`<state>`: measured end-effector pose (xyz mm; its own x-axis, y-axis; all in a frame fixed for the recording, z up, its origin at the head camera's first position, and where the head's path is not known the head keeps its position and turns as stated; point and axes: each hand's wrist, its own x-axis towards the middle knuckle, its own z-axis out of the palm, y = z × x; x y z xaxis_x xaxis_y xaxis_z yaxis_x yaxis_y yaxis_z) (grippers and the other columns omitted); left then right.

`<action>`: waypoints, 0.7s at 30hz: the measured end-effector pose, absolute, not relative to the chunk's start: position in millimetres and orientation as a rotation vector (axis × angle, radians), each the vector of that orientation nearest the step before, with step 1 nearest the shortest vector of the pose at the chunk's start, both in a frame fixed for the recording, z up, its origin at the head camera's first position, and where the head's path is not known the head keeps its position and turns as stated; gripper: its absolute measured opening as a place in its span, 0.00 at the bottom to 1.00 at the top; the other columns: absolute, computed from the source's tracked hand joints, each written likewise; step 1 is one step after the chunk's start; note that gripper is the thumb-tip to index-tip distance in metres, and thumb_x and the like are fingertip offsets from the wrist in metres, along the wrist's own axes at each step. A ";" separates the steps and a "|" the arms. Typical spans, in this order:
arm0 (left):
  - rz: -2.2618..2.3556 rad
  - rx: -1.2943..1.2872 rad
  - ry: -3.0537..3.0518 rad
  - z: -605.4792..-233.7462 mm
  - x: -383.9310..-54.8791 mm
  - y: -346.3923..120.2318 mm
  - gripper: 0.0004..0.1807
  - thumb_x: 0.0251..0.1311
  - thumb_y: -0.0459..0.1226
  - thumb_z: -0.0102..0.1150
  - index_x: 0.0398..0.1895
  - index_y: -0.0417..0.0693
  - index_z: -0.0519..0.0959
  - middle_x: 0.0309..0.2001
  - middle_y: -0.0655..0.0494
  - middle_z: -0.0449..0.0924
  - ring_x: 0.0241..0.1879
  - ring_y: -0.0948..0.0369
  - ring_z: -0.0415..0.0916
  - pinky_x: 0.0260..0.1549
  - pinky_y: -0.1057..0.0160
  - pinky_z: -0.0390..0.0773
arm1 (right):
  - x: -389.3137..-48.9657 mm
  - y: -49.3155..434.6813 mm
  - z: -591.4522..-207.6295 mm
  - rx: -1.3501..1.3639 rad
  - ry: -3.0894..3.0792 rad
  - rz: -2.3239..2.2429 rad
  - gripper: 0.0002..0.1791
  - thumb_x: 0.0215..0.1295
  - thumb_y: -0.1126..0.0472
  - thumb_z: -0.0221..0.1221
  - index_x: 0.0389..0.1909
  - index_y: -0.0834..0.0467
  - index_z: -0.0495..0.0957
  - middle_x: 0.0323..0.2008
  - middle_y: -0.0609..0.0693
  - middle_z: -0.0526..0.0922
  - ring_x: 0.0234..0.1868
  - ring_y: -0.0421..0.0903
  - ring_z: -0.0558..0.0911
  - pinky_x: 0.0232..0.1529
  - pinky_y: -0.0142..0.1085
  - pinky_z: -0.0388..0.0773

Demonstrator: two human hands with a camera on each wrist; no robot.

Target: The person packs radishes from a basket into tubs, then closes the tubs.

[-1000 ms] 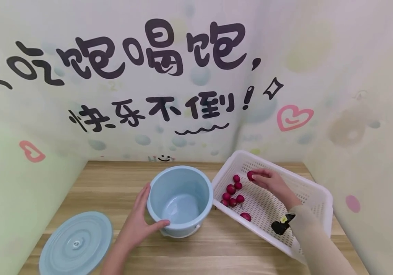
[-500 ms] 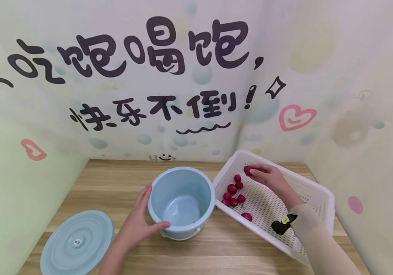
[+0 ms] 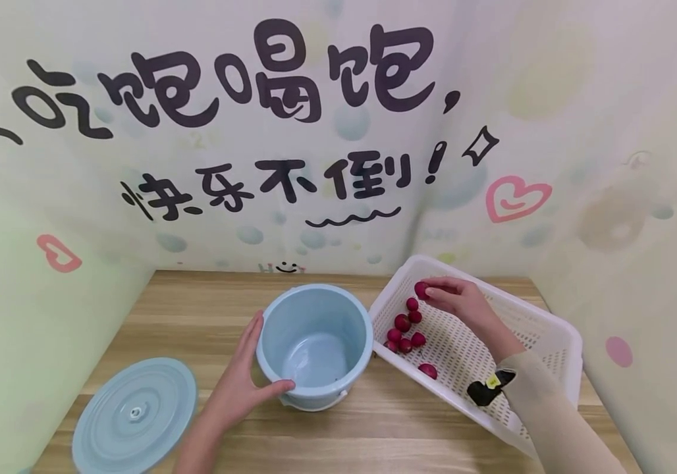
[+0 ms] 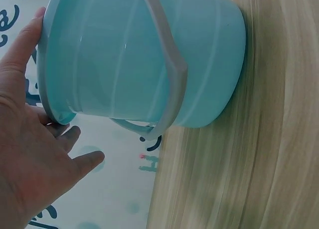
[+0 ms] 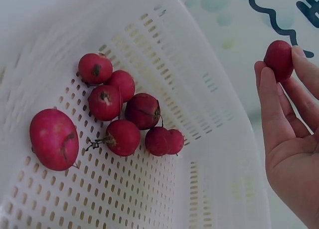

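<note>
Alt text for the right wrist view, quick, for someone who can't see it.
A right hand pinches a small red radish at the picture's right. In a white perforated plastic basket, eight more radishes lie on the bottom, seven clustered and one apart at the left.

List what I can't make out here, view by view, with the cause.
- Head: the near edge of the blue lid, cut off by the bottom edge.
- Head: part of the white basket, behind the right sleeve.
- Left wrist: the inside of the bucket, hidden by its wall.
- Right wrist: part of the held radish, covered by the right hand.
</note>
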<state>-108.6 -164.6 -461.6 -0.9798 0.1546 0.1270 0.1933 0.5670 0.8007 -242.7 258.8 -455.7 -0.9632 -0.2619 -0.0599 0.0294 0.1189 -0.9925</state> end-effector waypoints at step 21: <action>-1.386 -0.279 -2.660 -470.8 -108.3 -166.0 0.68 0.38 0.46 0.82 0.81 0.50 0.47 0.81 0.45 0.46 0.77 0.37 0.48 0.69 0.29 0.57 | -229.6 230.1 -433.3 -0.319 2.206 -1.864 0.23 0.69 0.59 0.62 0.59 0.68 0.76 0.42 0.37 0.88 0.45 0.37 0.88 0.52 0.32 0.84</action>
